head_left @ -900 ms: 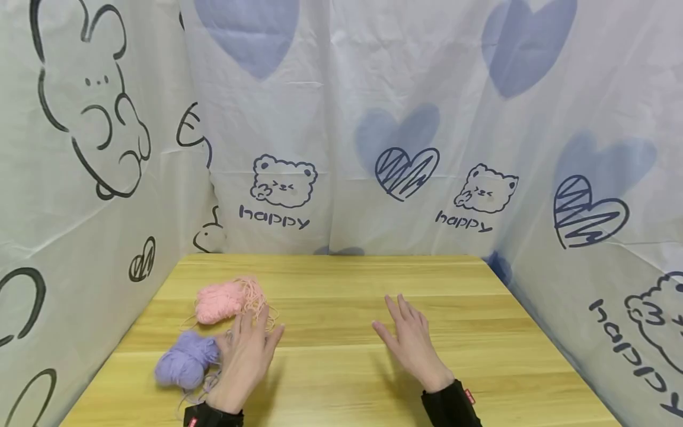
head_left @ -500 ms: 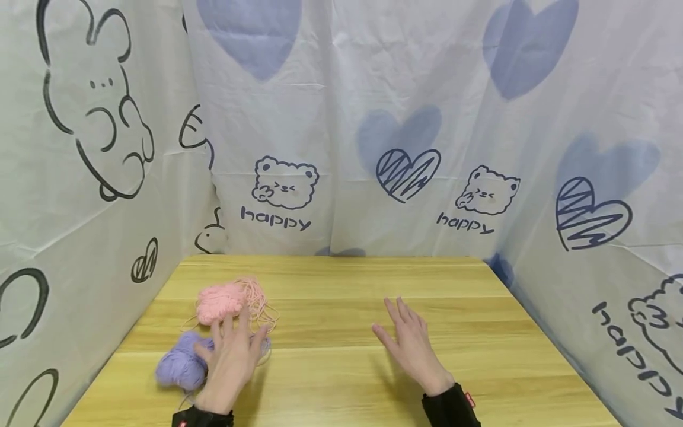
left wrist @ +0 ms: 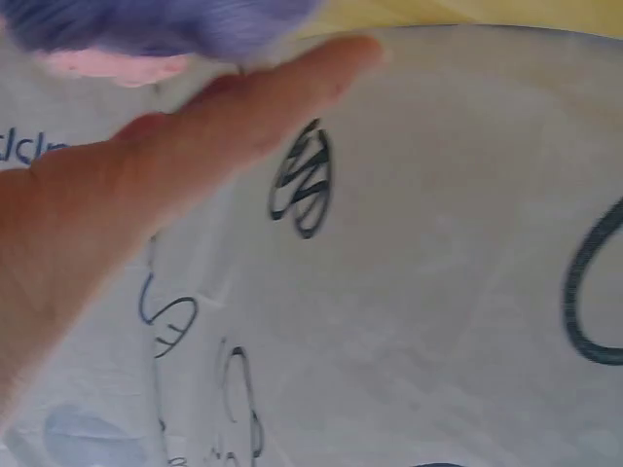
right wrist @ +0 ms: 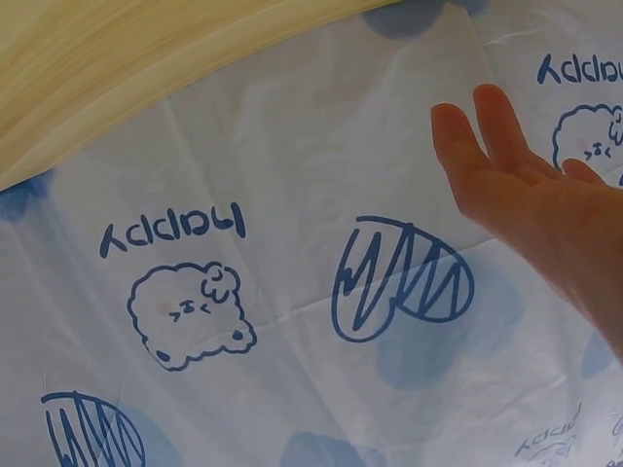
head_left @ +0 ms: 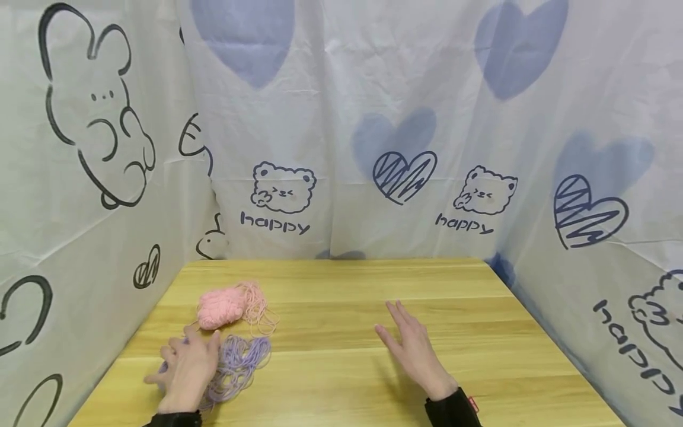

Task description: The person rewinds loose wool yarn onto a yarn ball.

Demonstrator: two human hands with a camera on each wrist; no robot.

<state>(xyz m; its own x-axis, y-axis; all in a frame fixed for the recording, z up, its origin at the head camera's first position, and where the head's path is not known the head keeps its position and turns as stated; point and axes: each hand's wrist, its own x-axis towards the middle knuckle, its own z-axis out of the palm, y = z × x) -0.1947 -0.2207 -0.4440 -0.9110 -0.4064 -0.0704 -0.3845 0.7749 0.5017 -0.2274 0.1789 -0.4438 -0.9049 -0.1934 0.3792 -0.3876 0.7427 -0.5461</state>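
Observation:
Spread over a ball of purple yarn [left wrist: 175, 24] at the table's left front, my left hand [head_left: 189, 365] hides most of it in the head view. Its fingers are apart and slightly bent, reaching down around the ball's sides. In the left wrist view one finger [left wrist: 243, 112] lies nearly straight beside the yarn. Loose purple strands [head_left: 237, 362] trail out to the right of this hand. Just behind lies a pink yarn skein [head_left: 221, 308] with its own loose strands. My right hand [head_left: 416, 356] hovers over the right half of the table, fingers extended, holding nothing.
A light wooden table [head_left: 341, 308] spans the front. Cloth printed with hearts, bears and the word "happy" [head_left: 274, 222] hangs behind it and along both sides. The left cloth wall [head_left: 96, 308] stands close beyond the left hand.
My left hand has moved left and down, from above the loose purple strands onto the purple yarn ball. The strands now show beside it. My right hand has stayed nearly still.

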